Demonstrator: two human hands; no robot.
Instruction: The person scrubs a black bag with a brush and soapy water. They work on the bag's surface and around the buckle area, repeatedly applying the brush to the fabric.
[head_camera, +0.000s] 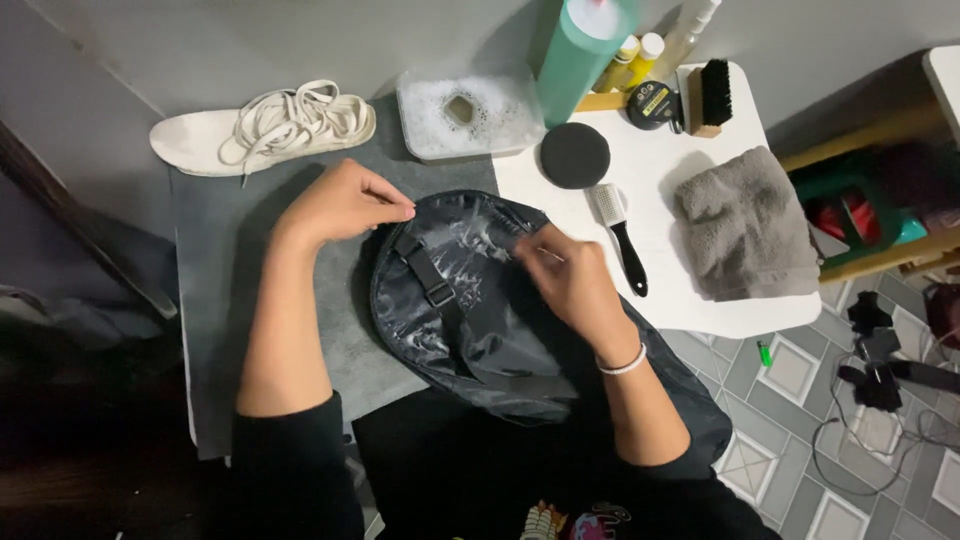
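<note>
The left hand (345, 203) is curled, fingertips pinched together on the upper left edge of a dark, shiny bag (470, 300) that lies flat on a grey mat (230, 290) in front of the person. Above that hand, a white insole (195, 140) and a tangle of white laces (295, 120) rest at the mat's far edge. A strap with a buckle (438, 292) runs across the bag. The right hand (570, 278), a white band at its wrist, presses on the bag's middle with fingers pinched on the fabric. Further right, on a white table (740, 315), lie a tub of foamy water (468, 112), a round black sponge (574, 155), a black-handled brush (620, 235) and a folded grey towel (745, 225).
</note>
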